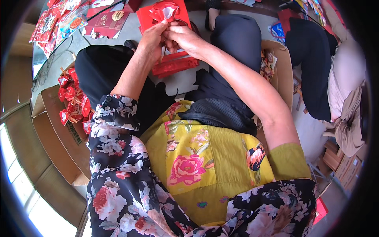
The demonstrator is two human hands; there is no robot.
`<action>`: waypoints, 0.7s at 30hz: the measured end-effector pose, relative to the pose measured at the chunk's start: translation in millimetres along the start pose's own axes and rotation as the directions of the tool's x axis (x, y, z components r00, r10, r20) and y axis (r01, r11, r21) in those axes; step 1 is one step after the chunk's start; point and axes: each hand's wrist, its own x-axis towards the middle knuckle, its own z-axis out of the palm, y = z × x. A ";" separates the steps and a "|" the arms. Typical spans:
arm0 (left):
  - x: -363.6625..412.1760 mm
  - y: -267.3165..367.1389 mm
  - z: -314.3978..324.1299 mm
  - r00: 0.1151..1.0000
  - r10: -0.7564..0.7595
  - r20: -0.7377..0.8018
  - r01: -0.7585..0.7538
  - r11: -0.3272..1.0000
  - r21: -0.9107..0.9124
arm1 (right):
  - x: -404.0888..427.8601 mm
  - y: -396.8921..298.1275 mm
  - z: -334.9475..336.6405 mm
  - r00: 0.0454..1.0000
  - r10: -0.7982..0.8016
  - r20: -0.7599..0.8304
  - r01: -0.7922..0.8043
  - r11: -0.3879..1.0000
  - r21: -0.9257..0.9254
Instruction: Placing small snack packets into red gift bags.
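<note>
At the top centre my left hand (155,37) and my right hand (183,37) meet fingertip to fingertip. Between them they pinch the gathered neck of a small red-and-white wrapped pouch (168,12), whose opened-out end points away from me. What looks like a thin brownish ribbon hangs below my fingers, partly hidden by them. Beneath the pouch lies a flat red sheet or bag (143,17). A folded shiny red bag (176,65) rests nearer to me, below my hands and between my knees.
On the left, a cardboard box (59,124) holds several red wrapped pouches (72,94). Another cardboard box (282,74) with small wrapped pieces (267,66) stands at the right. Red packets (108,22) lie at the top left. A seated person (311,65) is at far right.
</note>
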 end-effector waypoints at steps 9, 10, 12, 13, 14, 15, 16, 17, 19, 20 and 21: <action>6.5 -6.4 -12.1 0.995 0.092 0.031 -0.093 0.995 0.020 | 2.1 1.8 2.3 0.991 -0.135 -0.015 0.108 0.855 -0.507; 5.4 -6.3 -10.3 0.996 0.090 0.031 -0.090 0.996 0.019 | 1.4 1.9 2.3 0.991 -0.131 -0.016 0.105 0.856 -0.506; 2.9 -4.0 -5.4 0.994 0.106 0.018 -0.106 0.994 -0.008 | 0.6 0.4 3.1 0.990 -0.139 -0.036 0.105 0.874 -0.474; 2.9 -4.5 -5.9 0.994 0.111 0.016 -0.111 0.994 -0.008 | 0.0 -0.6 4.4 0.990 -0.141 -0.031 0.109 0.873 -0.476; 3.3 -5.7 -7.2 0.993 0.115 0.018 -0.115 0.993 -0.002 | -1.7 -1.2 6.1 0.990 -0.131 -0.055 0.088 0.869 -0.486; 2.9 -5.6 -6.5 0.993 0.118 0.022 -0.118 0.993 0.003 | -4.2 -2.7 8.1 0.989 -0.123 -0.081 0.067 0.865 -0.497; -0.7 -4.5 -1.6 0.990 0.136 -0.038 -0.135 0.990 0.027 | -6.4 -6.0 9.6 0.991 -0.104 -0.089 0.047 0.870 -0.491; 2.1 -4.7 -4.6 0.989 0.144 -0.038 -0.143 0.989 0.027 | -8.5 -8.6 10.5 0.990 -0.109 -0.085 0.053 0.867 -0.495; 3.3 -2.6 -4.3 0.988 0.144 -0.062 -0.143 0.990 0.018 | -14.5 -13.4 12.2 0.985 -0.167 -0.034 0.118 0.813 -0.570; -1.3 -3.3 -5.0 0.986 0.141 -0.085 -0.136 0.989 0.060 | -17.4 -13.8 14.3 0.986 -0.165 -0.038 0.111 0.801 -0.589; 1.0 -9.4 -7.5 0.985 0.138 -0.105 -0.136 0.990 0.026 | -15.3 -6.0 10.4 0.977 -0.214 -0.001 0.168 0.766 -0.621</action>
